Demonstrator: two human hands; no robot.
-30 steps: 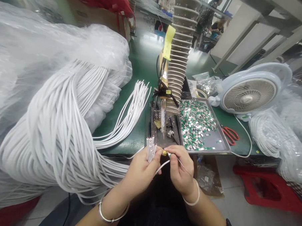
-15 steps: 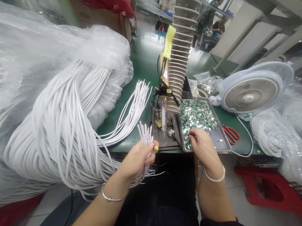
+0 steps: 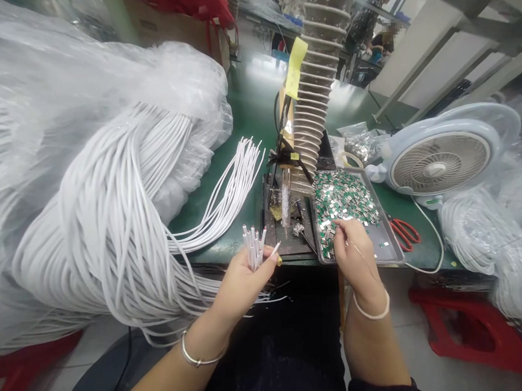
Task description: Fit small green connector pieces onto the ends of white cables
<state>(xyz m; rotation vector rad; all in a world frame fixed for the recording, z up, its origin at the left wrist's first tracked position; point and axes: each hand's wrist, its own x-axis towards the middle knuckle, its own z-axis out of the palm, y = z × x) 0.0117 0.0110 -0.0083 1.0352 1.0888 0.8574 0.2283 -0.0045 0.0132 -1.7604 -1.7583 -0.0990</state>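
Moved away from the left hand (image 3: 243, 287) since the earliest view, the right hand (image 3: 356, 260) is now held over a metal tray (image 3: 390, 239) at centre right, its fingertips (image 3: 338, 229) drawn narrow among small green-and-silver parts (image 3: 343, 200); whether a part is gripped cannot be told. Upright white cable ends (image 3: 253, 249) are clasped in the left hand's fingers, just left of the tray. A large bundle of white cable (image 3: 106, 214) is spread across the left of the frame, and red scissors (image 3: 404, 233) are laid right of the tray.
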